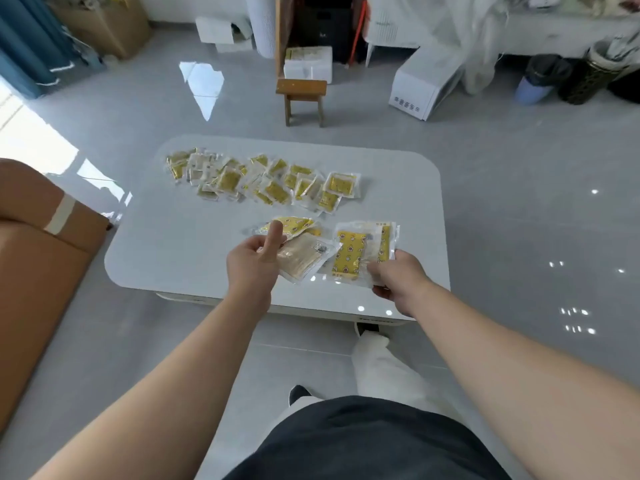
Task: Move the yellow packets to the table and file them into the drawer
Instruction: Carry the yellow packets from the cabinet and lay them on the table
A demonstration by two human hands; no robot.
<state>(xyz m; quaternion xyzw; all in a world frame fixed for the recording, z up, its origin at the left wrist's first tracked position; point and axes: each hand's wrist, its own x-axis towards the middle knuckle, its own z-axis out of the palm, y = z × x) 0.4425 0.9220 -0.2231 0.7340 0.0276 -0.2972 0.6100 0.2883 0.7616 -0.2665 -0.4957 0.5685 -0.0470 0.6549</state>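
Above the near edge of the counter, the left hand grips fanned packets, the right hand pinches a second stack; slick wrappers could slip free and fall to the floor.

Bare forearms, dark top, loose white trousers, black shoe

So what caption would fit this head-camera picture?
Left hand grips packets, right hand grips a stack, over the table; a pile lies beyond.
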